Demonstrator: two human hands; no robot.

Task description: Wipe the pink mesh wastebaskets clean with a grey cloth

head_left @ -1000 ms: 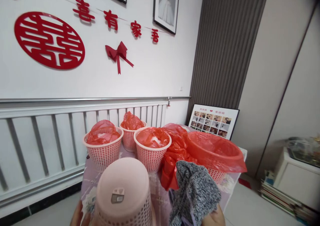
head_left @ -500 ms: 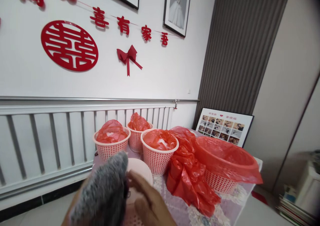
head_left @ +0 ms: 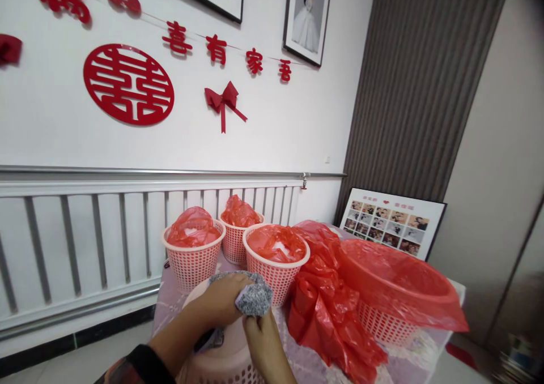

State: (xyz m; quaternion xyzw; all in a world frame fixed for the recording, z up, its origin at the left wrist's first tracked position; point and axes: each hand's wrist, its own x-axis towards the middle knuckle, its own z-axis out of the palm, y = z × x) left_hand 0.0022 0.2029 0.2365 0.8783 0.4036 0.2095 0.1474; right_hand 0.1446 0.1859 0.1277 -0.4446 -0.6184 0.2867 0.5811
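A fuzzy grey cloth (head_left: pixel 256 298) is bunched over the smooth base of a pale pink plastic basket (head_left: pixel 232 347), which stands upside down in front of me. My left hand (head_left: pixel 223 302) reaches across the basket and is closed on the cloth, its fingers partly hidden by the fabric. Beside it, my right hand (head_left: pixel 261 330) pinches the cloth's near edge from below. More grey fabric shows under my left wrist.
Three pink baskets, one at left (head_left: pixel 194 259), one behind (head_left: pixel 240 231) and one nearer (head_left: pixel 276 268), have red bag liners. A heap of red plastic bags (head_left: pixel 327 316) lies beside a lined basket (head_left: pixel 386 321) on the lilac tablecloth (head_left: pixel 168 310). A radiator (head_left: pixel 106 237) lines the wall.
The grey cloth has come down from in front of me onto the upturned basket. My right hand, apart from it before, now grips its edge. The view has shifted slightly.
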